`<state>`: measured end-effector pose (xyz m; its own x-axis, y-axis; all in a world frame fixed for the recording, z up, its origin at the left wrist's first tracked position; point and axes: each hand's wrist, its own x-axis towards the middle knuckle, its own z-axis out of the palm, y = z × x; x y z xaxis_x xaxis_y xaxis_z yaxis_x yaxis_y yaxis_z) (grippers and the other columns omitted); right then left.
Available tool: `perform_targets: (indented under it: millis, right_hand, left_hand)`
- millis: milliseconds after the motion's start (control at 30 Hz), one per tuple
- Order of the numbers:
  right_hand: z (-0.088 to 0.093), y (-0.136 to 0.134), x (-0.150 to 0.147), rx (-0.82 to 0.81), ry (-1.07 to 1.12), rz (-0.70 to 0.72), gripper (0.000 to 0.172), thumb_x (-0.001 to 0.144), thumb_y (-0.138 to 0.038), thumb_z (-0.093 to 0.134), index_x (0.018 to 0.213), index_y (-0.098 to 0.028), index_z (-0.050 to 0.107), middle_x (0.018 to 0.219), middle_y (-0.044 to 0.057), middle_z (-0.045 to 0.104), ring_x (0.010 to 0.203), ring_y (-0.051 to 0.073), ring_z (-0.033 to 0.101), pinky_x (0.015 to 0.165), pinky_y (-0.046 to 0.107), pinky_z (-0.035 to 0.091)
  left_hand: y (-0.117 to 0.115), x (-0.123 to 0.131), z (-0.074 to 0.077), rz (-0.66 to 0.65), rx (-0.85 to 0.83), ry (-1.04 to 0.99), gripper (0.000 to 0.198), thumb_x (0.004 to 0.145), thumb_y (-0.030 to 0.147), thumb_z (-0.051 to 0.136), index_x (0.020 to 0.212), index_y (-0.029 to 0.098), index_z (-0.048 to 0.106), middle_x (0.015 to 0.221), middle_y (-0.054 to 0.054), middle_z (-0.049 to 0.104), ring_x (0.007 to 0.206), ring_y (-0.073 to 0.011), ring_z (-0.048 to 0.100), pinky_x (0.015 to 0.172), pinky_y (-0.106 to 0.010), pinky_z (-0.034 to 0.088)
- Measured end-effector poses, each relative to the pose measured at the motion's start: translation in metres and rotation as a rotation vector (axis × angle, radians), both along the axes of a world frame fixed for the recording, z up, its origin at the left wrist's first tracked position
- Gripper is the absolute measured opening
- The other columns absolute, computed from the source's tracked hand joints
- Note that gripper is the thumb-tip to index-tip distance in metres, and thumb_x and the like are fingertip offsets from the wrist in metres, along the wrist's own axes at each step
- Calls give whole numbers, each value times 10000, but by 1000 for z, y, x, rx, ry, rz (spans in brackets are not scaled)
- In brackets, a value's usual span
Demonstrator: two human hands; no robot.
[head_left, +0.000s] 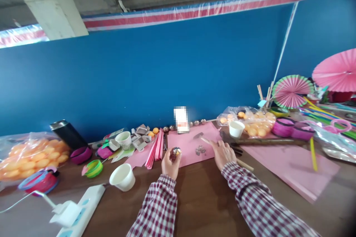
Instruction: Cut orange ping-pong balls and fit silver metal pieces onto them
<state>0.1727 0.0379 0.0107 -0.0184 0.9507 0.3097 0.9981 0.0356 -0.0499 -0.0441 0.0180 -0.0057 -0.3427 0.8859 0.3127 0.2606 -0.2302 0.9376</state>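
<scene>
My left hand is closed around a small shiny ball, silver and dark on its outside with a bit of orange showing. It is held just above the near left part of a pink sheet. My right hand is at the sheet's right edge, its fingers closed on a thin pale stick that points left. Between the hands lies a small pile of grey, shiny bits. Beyond the stick's tip is a blurred grey flat piece on the sheet.
Silver balls line the sheet's far edge. A white cup and power strip stand left, near a black bottle. Bags of orange balls lie at both sides. Another pink sheet is right; a blue partition rises behind.
</scene>
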Motion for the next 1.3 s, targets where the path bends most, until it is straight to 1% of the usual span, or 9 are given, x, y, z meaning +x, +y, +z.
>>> perform_targets:
  millis: [200, 367, 533, 600, 700, 833, 933, 1133, 1300]
  right_hand:
    - [4, -2, -3, -17, 21, 2, 357, 858, -173, 252, 1081, -331, 482, 920, 52, 504, 787, 177, 436, 611, 279, 273]
    - [5, -2, -2, 6, 55, 19, 340, 852, -176, 286, 1066, -320, 506, 916, 55, 521, 799, 183, 435, 618, 281, 281]
    - [11, -10, -5, 132, 147, 172, 342, 849, -221, 316, 1142, -317, 464, 948, 45, 544, 852, 180, 440, 709, 285, 314]
    - [10, -13, -8, 118, 200, 225, 311, 852, -263, 316, 1097, -278, 507, 924, 47, 559, 838, 167, 462, 710, 269, 331]
    - [4, -13, -13, 58, 246, 220, 264, 839, -316, 344, 953, -241, 569, 888, 39, 582, 792, 161, 500, 648, 255, 346]
    - [-2, -10, -15, 20, 244, 235, 267, 826, -380, 358, 894, -231, 570, 850, 35, 596, 751, 164, 531, 597, 249, 338]
    - [-3, -8, -15, 6, 228, 259, 237, 812, -363, 387, 847, -229, 580, 845, 33, 598, 754, 166, 540, 604, 249, 336]
    - [-1, -6, -10, -33, 259, 295, 169, 792, -314, 431, 795, -235, 580, 823, 15, 600, 741, 150, 547, 584, 227, 326]
    - [3, -9, -11, -9, 325, 297, 210, 811, -325, 399, 790, -227, 583, 782, 18, 612, 710, 149, 554, 572, 227, 335]
  left_hand:
    - [0, 2, 1, 19, 8, 66, 401, 585, 342, 629, 922, 137, 559, 842, -80, 636, 691, -172, 613, 655, -303, 496]
    - [0, 2, -2, 5, 4, 118, 394, 607, 332, 611, 943, 137, 549, 857, -81, 626, 700, -173, 606, 670, -315, 493]
    - [0, 0, -1, -14, 2, 119, 388, 608, 329, 613, 945, 146, 557, 868, -77, 627, 715, -178, 605, 676, -315, 488]
    - [-1, 0, -1, -19, -10, 101, 397, 594, 330, 624, 941, 148, 563, 861, -74, 631, 708, -177, 608, 667, -308, 489]
    - [-1, 1, 0, -7, -4, 75, 402, 576, 328, 636, 931, 151, 572, 842, -66, 637, 692, -171, 610, 652, -297, 489]
    - [-2, 1, -1, 13, 16, 94, 388, 584, 305, 633, 938, 159, 572, 849, -63, 637, 690, -163, 609, 661, -295, 490]
    - [-3, 1, -1, -3, 4, 84, 396, 594, 285, 632, 962, 156, 559, 865, -71, 631, 690, -159, 610, 658, -291, 494]
    - [-6, 6, 3, -65, -9, -115, 425, 580, 299, 663, 963, 148, 557, 965, -97, 592, 721, -160, 612, 636, -276, 507]
    - [-12, 21, 7, -254, -117, -573, 469, 602, 308, 671, 1021, 171, 511, 921, -67, 595, 711, -143, 618, 703, -323, 510]
